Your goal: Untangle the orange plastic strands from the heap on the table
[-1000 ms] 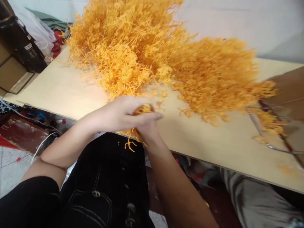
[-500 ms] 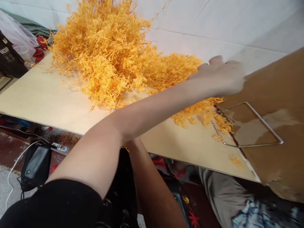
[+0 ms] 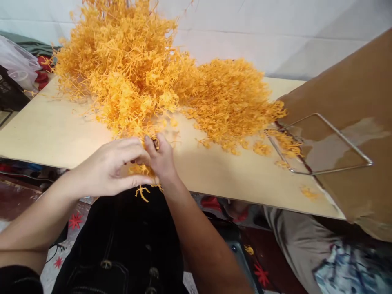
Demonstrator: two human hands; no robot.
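Note:
A big tangled heap of orange branching pieces (image 3: 122, 69) stands at the table's back left. Right of it lies a flatter orange pile (image 3: 229, 102). Near the front edge my left hand (image 3: 118, 165) curves its fingers and thumb around a small orange bunch (image 3: 141, 169), whose thin tips poke out below. My right hand (image 3: 162, 157) meets it from the right, its fingers bent against the same bunch and partly hidden. Both hands are just in front of the big heap.
A cardboard box (image 3: 352, 98) with a metal wire frame (image 3: 339, 134) is at the right. Loose orange bits lie beside it. A clear plastic bag (image 3: 20, 59) sits at the far left. A person's leg in grey trousers (image 3: 288, 232) shows below the table.
My left hand has come back from over the right-hand orange pile to the front edge, beside my right hand. The view has shifted a little, and both hands now show at the small bunch.

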